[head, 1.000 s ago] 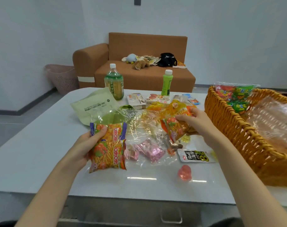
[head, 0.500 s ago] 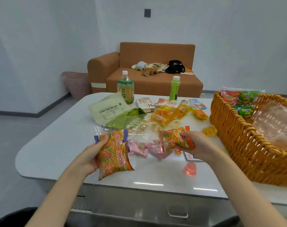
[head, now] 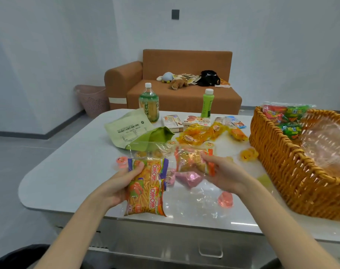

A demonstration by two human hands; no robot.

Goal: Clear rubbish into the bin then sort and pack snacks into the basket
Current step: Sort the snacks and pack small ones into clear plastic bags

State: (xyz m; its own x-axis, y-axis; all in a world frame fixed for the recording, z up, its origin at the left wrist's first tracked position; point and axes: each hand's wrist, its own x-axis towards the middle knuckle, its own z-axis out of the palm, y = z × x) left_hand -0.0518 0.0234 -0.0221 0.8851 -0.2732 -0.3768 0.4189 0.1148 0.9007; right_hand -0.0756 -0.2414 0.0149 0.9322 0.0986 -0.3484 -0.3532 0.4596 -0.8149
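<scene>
My left hand [head: 118,185] grips a stack of orange snack packets [head: 147,189] with purple edges, held just above the table's near edge. My right hand [head: 223,171] holds a smaller orange snack packet [head: 190,162] a little to the right. Pink wrapped sweets [head: 186,178] and clear plastic wrap [head: 200,197] lie between and under my hands. The wicker basket [head: 285,167] stands at the right with red and green snack bags [head: 285,117] and a clear plastic liner inside. A pink bin [head: 91,100] stands on the floor by the sofa.
On the white table [head: 68,162] lie a pale green pouch [head: 128,129], a green wrapper [head: 153,136], yellow packets [head: 204,133], small boxes [head: 173,122], a pink jelly cup [head: 225,199] and a yellow jelly cup [head: 246,154]. Two bottles [head: 148,102] stand at the back. A brown sofa [head: 184,94] is behind.
My right hand has brought its packet down and left, close to the stack in my left hand. The view has shifted so the table sits further right.
</scene>
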